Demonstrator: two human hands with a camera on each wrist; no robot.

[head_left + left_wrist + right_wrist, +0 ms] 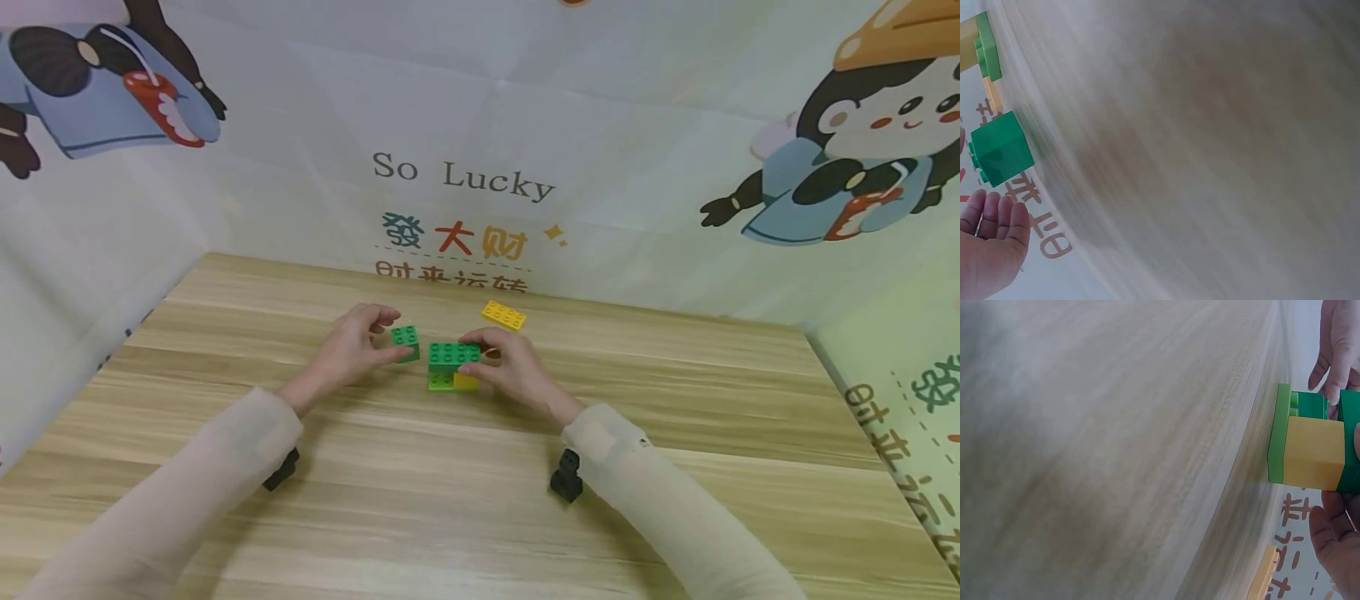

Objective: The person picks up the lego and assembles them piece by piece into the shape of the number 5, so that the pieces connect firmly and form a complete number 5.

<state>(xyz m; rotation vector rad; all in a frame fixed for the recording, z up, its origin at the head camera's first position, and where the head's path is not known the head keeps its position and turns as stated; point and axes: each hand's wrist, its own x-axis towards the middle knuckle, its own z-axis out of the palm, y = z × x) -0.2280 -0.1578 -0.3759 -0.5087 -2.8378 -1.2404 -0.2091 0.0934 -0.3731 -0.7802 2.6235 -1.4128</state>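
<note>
My right hand (517, 367) pinches a long green toy brick (442, 357) between thumb and fingers. Under that brick, a yellow block (1313, 453) stands on one end of a light green plate (1277, 440), whose studs show at the other end. Whether the long brick is fully pressed down, I cannot tell. Just to the left, a smaller green brick (403, 335) sits between the spread thumb and fingers of my left hand (348, 343). The left wrist view shows a gap between this small brick (1002, 150) and the fingers; thumb contact is unclear.
Behind the stack, a yellow studded plate (503, 315) lies on the wooden table (420, 500). A printed cloth backdrop (300, 192) rises along the table's far edge and sides. Small black devices (567, 477) hang beneath both wrists.
</note>
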